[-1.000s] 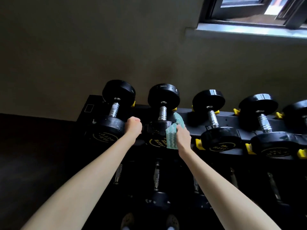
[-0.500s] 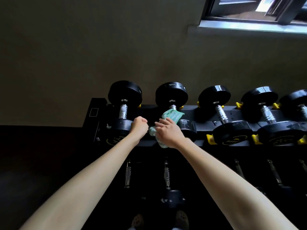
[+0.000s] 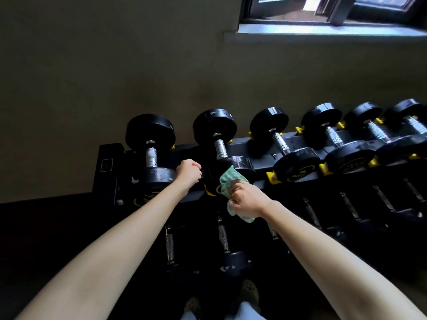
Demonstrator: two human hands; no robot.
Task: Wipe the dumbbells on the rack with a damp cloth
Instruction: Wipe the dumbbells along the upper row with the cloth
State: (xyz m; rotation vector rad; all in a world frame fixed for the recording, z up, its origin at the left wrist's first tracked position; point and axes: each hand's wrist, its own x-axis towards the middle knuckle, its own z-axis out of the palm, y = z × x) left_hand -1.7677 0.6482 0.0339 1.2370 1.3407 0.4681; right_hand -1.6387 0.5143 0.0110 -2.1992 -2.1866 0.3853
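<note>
Two hands were up at the top row of the rack (image 3: pixel 254 146). The right hand (image 3: pixel 247 199) had its fingers closed tight on the green cloth (image 3: pixel 227 181). The top of the cloth was pushed against the near end of the second dumbbell (image 3: pixel 215 125). A bit of cloth hung out under the hand too. I think it was bunched up like that so it would not slip, and so the hand could push hard on the round black end. That end looked wet and shiny on top, so I think it was partly wiped.

The left hand (image 3: pixel 189 173) was curled into a fist, and I could not see anything inside it. It sat in the gap between the first dumbbell (image 3: pixel 150 135) and the second one. I could not tell if it touched the first one's near end. I think it was there to lean on, or to stop the weights from rolling.

More dumbbells lay side by side to the right, held by yellow holders (image 3: pixel 270 177) so they stayed put. A lower row (image 3: pixel 223 234) sat in the dark below. I think most of the job was not yet done.
</note>
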